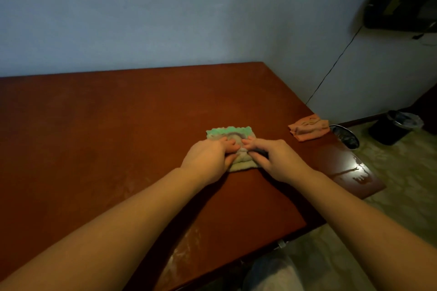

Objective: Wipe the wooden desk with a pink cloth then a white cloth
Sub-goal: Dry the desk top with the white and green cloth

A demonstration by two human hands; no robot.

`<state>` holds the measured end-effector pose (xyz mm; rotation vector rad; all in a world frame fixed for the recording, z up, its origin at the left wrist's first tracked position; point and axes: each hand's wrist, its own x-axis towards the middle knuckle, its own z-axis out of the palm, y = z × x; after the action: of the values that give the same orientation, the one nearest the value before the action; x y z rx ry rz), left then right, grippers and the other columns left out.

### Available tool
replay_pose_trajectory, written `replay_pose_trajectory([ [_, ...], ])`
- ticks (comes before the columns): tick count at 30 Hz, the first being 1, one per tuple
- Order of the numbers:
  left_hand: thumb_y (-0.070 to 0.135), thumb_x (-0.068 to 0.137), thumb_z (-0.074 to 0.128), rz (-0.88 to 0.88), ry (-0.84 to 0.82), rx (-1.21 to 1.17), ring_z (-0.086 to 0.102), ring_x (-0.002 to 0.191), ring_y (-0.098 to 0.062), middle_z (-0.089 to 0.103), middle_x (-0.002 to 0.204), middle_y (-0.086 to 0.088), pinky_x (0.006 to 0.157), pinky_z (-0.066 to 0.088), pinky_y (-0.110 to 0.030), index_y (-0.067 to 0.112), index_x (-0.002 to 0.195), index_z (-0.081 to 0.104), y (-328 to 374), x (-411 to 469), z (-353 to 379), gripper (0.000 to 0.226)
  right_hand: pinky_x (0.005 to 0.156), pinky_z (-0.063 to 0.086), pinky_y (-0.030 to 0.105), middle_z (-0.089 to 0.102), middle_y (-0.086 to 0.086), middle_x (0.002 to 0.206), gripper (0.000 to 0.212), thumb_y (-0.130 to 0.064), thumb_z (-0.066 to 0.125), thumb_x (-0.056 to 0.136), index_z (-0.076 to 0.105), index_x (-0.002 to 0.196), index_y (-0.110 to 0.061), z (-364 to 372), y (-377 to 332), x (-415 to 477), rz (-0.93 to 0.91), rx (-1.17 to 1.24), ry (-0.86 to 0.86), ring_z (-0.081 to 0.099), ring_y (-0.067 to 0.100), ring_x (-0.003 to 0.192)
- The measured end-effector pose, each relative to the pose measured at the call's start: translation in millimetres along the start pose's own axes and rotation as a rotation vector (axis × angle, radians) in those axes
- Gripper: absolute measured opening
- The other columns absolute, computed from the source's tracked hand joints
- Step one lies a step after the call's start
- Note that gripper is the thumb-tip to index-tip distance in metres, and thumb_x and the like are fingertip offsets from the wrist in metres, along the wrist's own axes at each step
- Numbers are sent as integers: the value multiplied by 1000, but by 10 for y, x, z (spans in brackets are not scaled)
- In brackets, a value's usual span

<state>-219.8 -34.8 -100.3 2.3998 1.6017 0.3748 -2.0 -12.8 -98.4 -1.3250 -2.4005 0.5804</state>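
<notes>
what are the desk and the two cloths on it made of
Desk: reddish-brown wood or veneer, smooth semi-gloss; it reflects light near its right edge.
White cloth: likely terry, fuzzy nubbly pile, scalloped green edge.
Pink cloth: soft fabric, folded and creased; weave too blurred to tell.

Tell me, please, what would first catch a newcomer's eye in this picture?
The left hand and right hand meet at the middle of the reddish-brown wooden desk, gripping a folded whitish cloth with a green edge. A folded pink cloth lies apart near the desk's right edge, untouched. Beyond it, a black round bin stands on the floor.
</notes>
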Motion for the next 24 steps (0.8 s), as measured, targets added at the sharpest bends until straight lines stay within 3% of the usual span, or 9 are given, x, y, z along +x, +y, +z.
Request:
replay_pose_trajectory([
  [4, 43, 103, 41, -19, -44, 71, 53, 128, -19, 51, 147, 8, 100, 49, -40, 40, 139, 52, 16, 139, -68, 38, 103, 48, 42, 62, -8, 136, 27, -26, 62, 96, 68, 122, -26, -64, -33, 174, 36, -121, -37, 57, 16, 126],
  [9, 49, 101, 45, 92, -22, -21, 40, 139, -7, 41, 152, 16, 110, 42, -35, 43, 143, 47, -140, -167, -28, 43, 112, 38, 24, 57, -12, 141, 31, -28, 63, 97, 67, 128, -26, -20, 4, -112, -100, -51, -66, 44, -1, 136],
  [13, 51, 99, 47, 38, 4, -20, 46, 135, -8, 46, 148, 15, 106, 45, -36, 44, 138, 52, -187, 50, -31, 40, 114, 39, 32, 58, -9, 140, 31, -24, 62, 97, 67, 128, -23, -17, 57, 137, -84, -70, 7, 42, 1, 136],
  [16, 51, 97, 51, 10, -39, -12, 52, 130, -11, 52, 144, 13, 103, 47, -38, 43, 134, 57, -200, 181, -124, 38, 115, 37, 35, 55, -4, 144, 29, -23, 61, 98, 68, 126, -21, -78, 11, 270, -77, -145, -29, 39, 10, 141],
  [19, 54, 96, 52, 38, -52, -40, 52, 129, -9, 53, 143, 14, 104, 47, -37, 43, 132, 59, -222, 36, -136, 39, 114, 37, 29, 55, -7, 143, 30, -23, 63, 97, 69, 126, -22, -57, -10, 95, -108, -131, -33, 41, 4, 138],
  [22, 54, 97, 51, 53, -52, -45, 46, 134, -5, 47, 147, 17, 110, 41, -38, 43, 135, 57, -205, -89, -77, 40, 112, 29, 12, 53, -14, 141, 31, -21, 64, 97, 69, 127, -21, -5, 6, -56, -126, -36, -28, 36, -11, 136],
  [24, 53, 98, 50, 31, -34, -51, 44, 135, -6, 46, 148, 16, 111, 40, -37, 42, 135, 56, -187, 5, -76, 40, 114, 30, 15, 53, -12, 142, 31, -21, 62, 98, 68, 128, -21, -9, 48, 65, -115, -50, -12, 35, -10, 136],
])
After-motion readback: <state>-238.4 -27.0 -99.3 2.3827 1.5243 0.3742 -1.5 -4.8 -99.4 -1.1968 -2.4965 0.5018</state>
